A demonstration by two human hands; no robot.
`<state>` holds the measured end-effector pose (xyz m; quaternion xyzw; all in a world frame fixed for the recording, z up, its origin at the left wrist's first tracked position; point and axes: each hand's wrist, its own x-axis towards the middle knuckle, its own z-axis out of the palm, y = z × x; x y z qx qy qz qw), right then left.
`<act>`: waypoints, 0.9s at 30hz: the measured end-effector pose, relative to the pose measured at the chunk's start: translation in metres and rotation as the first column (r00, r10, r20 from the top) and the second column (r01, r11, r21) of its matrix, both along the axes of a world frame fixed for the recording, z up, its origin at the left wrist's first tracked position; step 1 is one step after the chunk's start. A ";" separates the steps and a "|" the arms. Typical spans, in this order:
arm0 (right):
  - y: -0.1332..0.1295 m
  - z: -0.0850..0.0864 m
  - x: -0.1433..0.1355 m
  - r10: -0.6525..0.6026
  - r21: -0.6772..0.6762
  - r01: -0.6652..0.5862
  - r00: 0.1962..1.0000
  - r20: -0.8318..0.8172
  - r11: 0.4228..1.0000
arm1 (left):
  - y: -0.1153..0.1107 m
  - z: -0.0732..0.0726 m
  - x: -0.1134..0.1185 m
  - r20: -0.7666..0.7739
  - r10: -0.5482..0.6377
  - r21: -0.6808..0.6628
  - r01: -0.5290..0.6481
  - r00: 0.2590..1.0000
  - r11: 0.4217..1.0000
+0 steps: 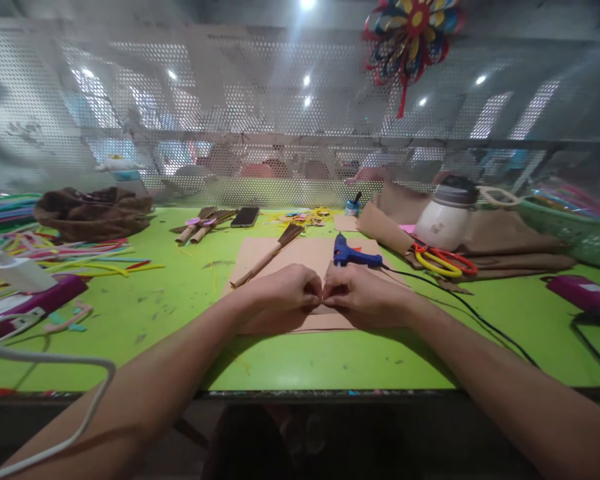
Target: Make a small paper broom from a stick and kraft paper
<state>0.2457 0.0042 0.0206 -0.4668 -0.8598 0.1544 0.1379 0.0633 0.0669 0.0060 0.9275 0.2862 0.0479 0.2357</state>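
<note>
My left hand (296, 290) and my right hand (349, 291) meet over the brown paper sheets (260, 248) in the middle of the green table (290, 363). Both are closed in a pinch, fingertips almost touching. What lies between them is too small to make out. A blue glue gun (356, 256) rests just beyond my right hand, its black cord running off to the right. Behind my left hand lies a rolled brown paper stick (267, 257) with a dark frayed end. Two similar brown bundles (200, 227) with pink bits lie farther back, beside a phone (245, 217).
Colourful pipe cleaners (100, 257), a brown cloth bundle (94, 212) and a purple power strip (63, 293) are on the left. On the right stand a white jar (445, 217), brown paper (510, 240), scissors (445, 262) and a green basket (575, 233). A white cable (55, 359) crosses my left forearm.
</note>
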 end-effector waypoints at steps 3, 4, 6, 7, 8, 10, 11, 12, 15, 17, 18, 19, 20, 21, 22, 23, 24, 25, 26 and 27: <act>0.001 -0.001 0.002 0.025 -0.016 -0.025 0.999 -0.026 1.000 | 0.002 -0.002 -0.001 -0.008 0.018 -0.004 -0.019 1.000 1.000; 0.002 -0.002 0.003 0.032 -0.016 -0.032 0.999 -0.031 0.999 | 0.002 -0.002 -0.001 -0.012 0.016 0.001 -0.016 1.000 1.000; 0.002 -0.003 0.004 0.045 -0.015 -0.045 0.998 -0.035 0.999 | 0.000 -0.001 -0.001 -0.020 0.002 0.028 -0.002 1.000 1.000; 0.001 -0.004 0.004 0.045 -0.007 -0.046 0.998 -0.033 0.999 | -0.002 0.000 -0.001 -0.025 -0.006 0.051 0.007 1.000 0.999; 0.001 -0.005 0.005 0.045 0.005 -0.045 0.999 -0.028 0.999 | -0.004 0.001 -0.001 -0.031 -0.011 0.075 0.013 0.999 0.997; 0.000 -0.007 0.006 0.047 0.045 -0.047 0.999 -0.009 0.998 | -0.008 0.004 -0.001 -0.039 -0.002 0.119 0.007 0.999 0.993; -0.001 -0.007 0.006 0.051 0.070 -0.051 0.999 0.007 0.996 | -0.011 0.005 -0.001 -0.040 0.010 0.141 -0.004 0.999 0.990; -0.001 -0.008 0.007 0.056 0.091 -0.059 0.998 0.029 0.994 | -0.013 0.006 -0.001 -0.040 0.023 0.163 -0.016 0.999 0.986; -0.002 -0.007 0.009 0.070 0.142 -0.086 0.991 0.112 0.986 | -0.019 0.009 -0.002 -0.060 0.030 0.209 -0.017 0.998 0.978; -0.004 -0.006 0.009 0.067 0.168 -0.094 0.984 0.163 0.981 | -0.021 0.010 -0.002 -0.077 0.028 0.231 -0.009 0.997 0.973; -0.004 -0.006 0.010 0.062 0.181 -0.095 0.982 0.180 0.979 | -0.021 0.011 -0.003 -0.084 0.032 0.243 -0.011 0.996 0.970; -0.005 -0.005 0.010 0.056 0.192 -0.094 0.980 0.193 0.977 | -0.020 0.011 -0.003 -0.089 0.040 0.255 -0.016 0.995 0.967; -0.005 -0.005 0.010 0.049 0.200 -0.090 0.978 0.202 0.976 | -0.019 0.011 -0.003 -0.094 0.050 0.266 -0.023 0.994 0.964; -0.006 -0.005 0.010 0.042 0.203 -0.085 0.977 0.210 0.975 | -0.018 0.011 -0.004 -0.104 0.056 0.272 -0.025 0.993 0.962; -0.006 -0.004 0.011 0.033 0.202 -0.079 0.975 0.218 0.976 | -0.016 0.011 -0.004 -0.120 0.055 0.271 -0.021 0.991 0.962; -0.006 -0.004 0.011 0.026 0.193 -0.072 0.973 0.228 0.979 | -0.014 0.011 -0.005 -0.134 0.052 0.270 -0.014 0.990 0.963; -0.006 -0.003 0.011 0.020 0.182 -0.065 0.971 0.238 0.981 | -0.012 0.012 -0.006 -0.150 0.043 0.270 -0.001 0.988 0.963; -0.006 -0.003 0.012 0.016 0.171 -0.060 0.969 0.247 0.983 | -0.011 0.012 -0.006 -0.164 0.028 0.273 0.018 0.986 0.962; -0.005 -0.002 0.012 0.015 0.166 -0.059 0.967 0.255 0.984 | -0.010 0.013 -0.007 -0.174 0.007 0.279 0.042 0.985 0.959; -0.005 -0.002 0.012 0.018 0.168 -0.064 0.965 0.263 0.984 | -0.010 0.014 -0.007 -0.181 -0.016 0.287 0.068 0.983 0.955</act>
